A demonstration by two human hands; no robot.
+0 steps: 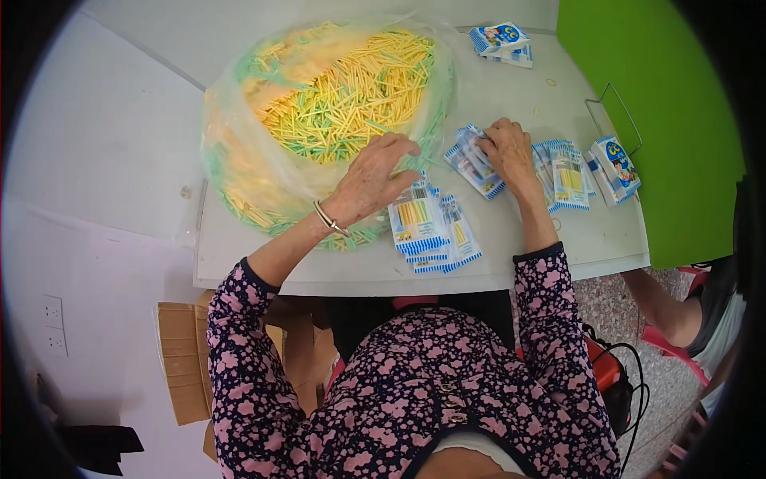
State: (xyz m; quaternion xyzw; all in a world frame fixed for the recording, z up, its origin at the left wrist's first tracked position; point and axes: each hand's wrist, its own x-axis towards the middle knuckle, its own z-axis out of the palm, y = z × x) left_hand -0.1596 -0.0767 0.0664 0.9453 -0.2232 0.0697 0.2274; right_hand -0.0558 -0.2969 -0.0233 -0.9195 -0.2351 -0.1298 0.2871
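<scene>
My left hand [377, 177], with a bangle on its wrist, hovers between a big clear plastic bag [227, 172] and a stack of small packets [419, 217]. Its fingers are bent loosely, thumb apart, and nothing shows in them. Thin yellow and green sticks [351, 92] fill the open bag. The packets are clear with blue-and-white striped ends, and sticks show inside. My right hand [509, 156] has its fingers curled down on the upper edge of another fanned group of packets [477, 164]; its fingertips are partly hidden.
More packets [569, 180] lie right of my right hand. A bundled stack [614, 169] sits by the table's right edge, near a wire stand [622, 120]; another bundle [503, 44] lies at the back. Rubber bands [550, 82] are scattered. A green panel [646, 120] borders the right side. Another person's leg [666, 307] shows.
</scene>
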